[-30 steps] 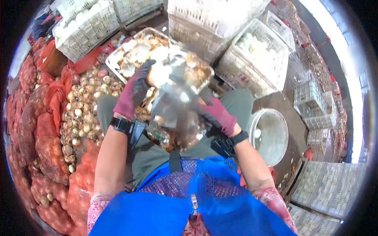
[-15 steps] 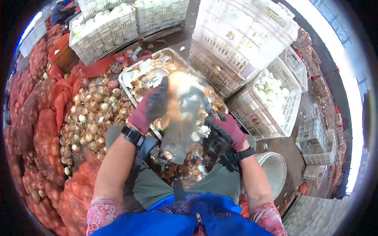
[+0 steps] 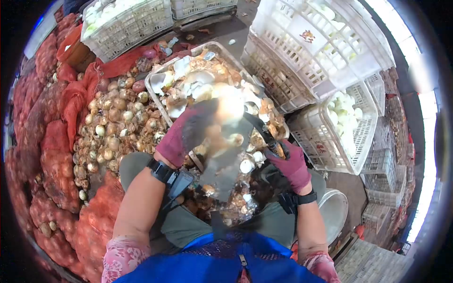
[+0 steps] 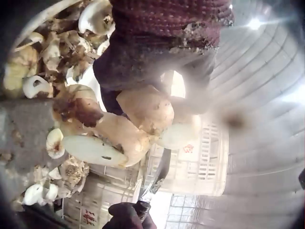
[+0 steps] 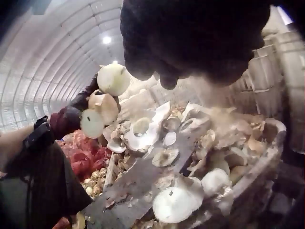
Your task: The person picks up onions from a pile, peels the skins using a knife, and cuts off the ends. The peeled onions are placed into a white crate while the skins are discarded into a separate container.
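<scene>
My left hand [image 3: 186, 132], in a maroon glove with a dark palm, grips an onion [image 5: 113, 79] above a tub of peelings. Brown skin and a cut slice [image 4: 93, 150] hang from it in the left wrist view; in the head view the onion is washed out by glare. My right hand [image 3: 290, 165], gloved alike, holds a knife [image 3: 258, 127] by its handle, the blade toward the onion. Below the hands a grey board [image 5: 128, 198] slopes across the tub [image 3: 156, 96], scattered with onion scraps.
Unpeeled onions [image 3: 113, 129] lie heaped at the left beside red mesh sacks [image 3: 56, 170]. White crates [image 3: 325, 42] with peeled onions stand stacked at the back right. Another crate [image 3: 321, 137] stands nearer, and a pale bucket [image 3: 334, 212] is by the right knee.
My right hand has moved outward to the right, and the knife blade shows more clearly. The left hand still holds its onion over the tub. The head view has shifted.
</scene>
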`<state>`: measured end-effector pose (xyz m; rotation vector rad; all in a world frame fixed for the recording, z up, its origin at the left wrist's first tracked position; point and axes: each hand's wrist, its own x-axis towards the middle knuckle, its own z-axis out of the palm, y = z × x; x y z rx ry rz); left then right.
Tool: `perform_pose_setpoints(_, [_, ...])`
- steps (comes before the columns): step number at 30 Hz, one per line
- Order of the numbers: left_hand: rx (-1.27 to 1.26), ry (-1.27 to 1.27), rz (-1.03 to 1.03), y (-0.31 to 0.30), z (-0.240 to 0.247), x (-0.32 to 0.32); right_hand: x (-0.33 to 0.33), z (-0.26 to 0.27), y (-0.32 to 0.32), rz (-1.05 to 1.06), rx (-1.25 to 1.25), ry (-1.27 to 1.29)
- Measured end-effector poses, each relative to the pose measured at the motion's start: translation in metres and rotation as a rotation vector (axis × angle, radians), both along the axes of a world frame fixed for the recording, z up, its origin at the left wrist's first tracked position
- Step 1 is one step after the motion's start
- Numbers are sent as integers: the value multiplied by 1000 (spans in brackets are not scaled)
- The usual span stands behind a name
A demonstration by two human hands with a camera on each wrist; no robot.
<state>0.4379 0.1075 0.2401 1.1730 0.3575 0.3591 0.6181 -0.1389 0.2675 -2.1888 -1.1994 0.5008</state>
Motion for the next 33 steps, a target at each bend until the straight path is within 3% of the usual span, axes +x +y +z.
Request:
perform_pose_setpoints(2, [-248,-328,-23,-15,13,-11,1,-2,-6,-49,36,25])
perform_pose_setpoints(4, [-277,-186,-34,-4,7,-10,1,6,-5,-73,32,95])
perform_pose_setpoints(6, [-612,-207,-131,-1,21,-6,0,8,-5,-88,31,167])
perform_pose_setpoints(7, [-319,-102,-18,-7,28,-7,1,4,-7,-122,42,173])
perform_pose_setpoints(8, [-318,-105,-17,-10,28,-5,3,-1,-9,-157,53,178])
perform_pose_setpoints(10, [-584,-184,-11,-15,29,-4,18,-38,-21,-167,56,269])
perform_pose_setpoints(12, [-539,-189,-42,-16,27,-4,19,-37,-21,-180,60,360])
perform_pose_setpoints(14, [-275,-53,-116,-18,29,-3,18,-27,-18,-156,21,571])
perform_pose_setpoints(17, [-245,49,-44,-27,46,-3,9,-17,-11,-139,119,651])
perform_pose_setpoints(20, [-156,97,-7,-26,51,-1,14,-22,-10,-172,39,672])
perform_pose_setpoints(24, [-253,-22,-26,-14,28,-1,6,-11,-6,-131,122,642])
perform_pose_setpoints(26, [223,-230,102,-9,25,-9,1,6,-6,-132,68,615])
perform_pose_setpoints(28, [185,-174,122,0,14,-10,7,-8,-12,-120,61,542])
perform_pose_setpoints(30, [676,-259,199,0,26,-11,9,-12,-14,-108,54,472])
perform_pose_setpoints(32, [569,-231,195,2,40,-10,9,-9,-15,-84,-6,319])
perform_pose_setpoints(33, [488,94,129,7,46,-7,6,-6,-14,-86,-9,321])
